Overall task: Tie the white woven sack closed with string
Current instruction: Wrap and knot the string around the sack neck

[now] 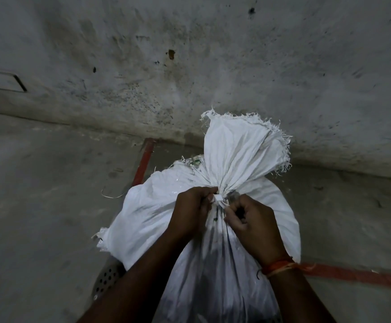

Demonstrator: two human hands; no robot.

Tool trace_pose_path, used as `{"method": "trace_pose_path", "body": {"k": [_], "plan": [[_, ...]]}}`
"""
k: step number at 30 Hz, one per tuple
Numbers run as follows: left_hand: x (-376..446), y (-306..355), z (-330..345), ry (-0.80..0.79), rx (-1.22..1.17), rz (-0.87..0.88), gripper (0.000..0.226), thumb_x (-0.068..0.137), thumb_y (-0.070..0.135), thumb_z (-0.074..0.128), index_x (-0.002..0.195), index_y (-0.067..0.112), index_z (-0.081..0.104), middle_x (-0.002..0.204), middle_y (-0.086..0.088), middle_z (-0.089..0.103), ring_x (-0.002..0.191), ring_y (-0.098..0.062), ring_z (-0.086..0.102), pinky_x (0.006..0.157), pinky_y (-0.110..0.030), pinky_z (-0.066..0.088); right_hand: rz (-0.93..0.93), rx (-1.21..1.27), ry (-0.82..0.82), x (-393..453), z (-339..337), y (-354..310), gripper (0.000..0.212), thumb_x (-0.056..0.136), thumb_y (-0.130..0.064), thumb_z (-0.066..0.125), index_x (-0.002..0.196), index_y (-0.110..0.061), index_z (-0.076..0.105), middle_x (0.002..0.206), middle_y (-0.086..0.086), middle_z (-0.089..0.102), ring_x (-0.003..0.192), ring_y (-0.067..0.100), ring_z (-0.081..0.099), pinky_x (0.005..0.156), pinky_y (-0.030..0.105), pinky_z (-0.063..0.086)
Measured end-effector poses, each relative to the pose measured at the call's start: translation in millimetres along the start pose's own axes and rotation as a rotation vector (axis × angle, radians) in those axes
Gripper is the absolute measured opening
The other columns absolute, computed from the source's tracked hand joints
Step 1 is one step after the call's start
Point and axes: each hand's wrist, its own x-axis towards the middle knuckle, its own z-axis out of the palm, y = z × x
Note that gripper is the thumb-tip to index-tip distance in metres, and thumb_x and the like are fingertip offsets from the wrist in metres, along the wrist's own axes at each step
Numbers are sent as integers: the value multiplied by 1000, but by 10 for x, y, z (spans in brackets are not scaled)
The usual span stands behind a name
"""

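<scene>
Sack neck cinched, both hands at the tie

Sack (pixel 213 252) of white woven cloth stands in the near middle of the scene, on a grey concrete floor (pixel 38 206) close to a stained wall (pixel 189 54). Its mouth is gathered into a tight neck, and above the neck the loose cloth fans out towards the far side with a frayed upper edge (pixel 248 117).

At the neck sits a white string (pixel 220 200), wrapped round the gathered cloth. The left hand (pixel 192 210) is curled closed on the left side of the neck, fingertips pinched on the string where it meets the cloth. The right hand (pixel 252 227) is closed in a loose fist just right of the neck, thumb and forefinger pinched on the string's other end. The two hands lie very near each other, with only the tie between them. An orange thread band (pixel 280 266) circles the right wrist.

Red painted lines (pixel 353 276) mark the floor, one running off to the right near the sack, another to the far left of it. A round perforated drain cover (pixel 107 278) shows at the sack's near left, partly hidden by the left forearm. A thin loose strand (pixel 112 196) lies on the floor to the sack's left.
</scene>
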Motion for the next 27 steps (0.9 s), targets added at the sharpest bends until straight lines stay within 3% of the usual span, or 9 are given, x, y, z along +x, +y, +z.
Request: {"method": "trace_pose_path", "body": {"k": [3,6,9,11,13,16,19,23,27], "plan": [[-10,35,10,-3,10,-2,28,96,10,56,117,16,75,112,-1,77,104,-14,70,96,-26,52,-20,-18,16,6,21,-12,23,85,-27,73,69,-16,60,63,-3,65,62,9,61,60,29,49],[-34,74,28,1,26,19,30,95,7,56,118,15,74,115,-4,76,109,-16,69,98,-27,51,-14,9,51,7,67,-26,20,82,-28,77,76,-19,60,64,-7,59,61,7,58,57,19,45],[-40,67,37,-2,33,21,32,94,6,56,119,16,73,115,-2,76,109,-15,69,97,-30,53,24,49,40,19,105,-29,27,79,-35,79,99,-26,64,69,-9,59,64,4,60,60,16,47],[-37,68,28,-7,39,21,33,93,4,56,118,17,74,110,0,77,104,-12,70,93,-28,53,13,97,-32,45,87,-11,38,80,-33,79,115,-28,66,75,-9,63,71,3,62,68,10,46],[-49,83,12,-3,34,52,33,92,3,56,115,17,75,106,0,78,99,-11,70,89,-23,52,-30,108,-149,70,49,21,45,86,-27,73,130,-27,63,95,-6,71,88,3,65,80,5,43],[-68,102,-5,-1,25,77,34,90,0,57,113,16,75,105,-1,78,97,-12,70,86,-23,52,-48,123,-263,96,12,51,50,92,-23,64,141,-24,53,120,1,70,110,10,65,96,16,46],[-57,89,-1,-11,30,61,35,91,1,57,118,16,73,114,-1,76,106,-12,69,94,-25,52,-36,75,-240,131,44,59,46,88,-29,64,133,-24,59,99,-4,73,94,9,68,88,26,52],[-49,52,15,-11,22,36,34,93,3,56,121,16,72,117,0,75,110,-12,69,98,-25,52,12,74,-172,151,113,38,38,84,-24,75,120,-22,66,84,-7,72,82,7,69,73,8,45],[-39,26,42,-13,28,20,35,93,2,56,122,15,72,119,-1,74,112,-12,67,99,-24,51,30,34,-105,138,163,-1,32,81,-29,77,110,-19,67,76,-4,70,71,6,64,64,2,39]]}}
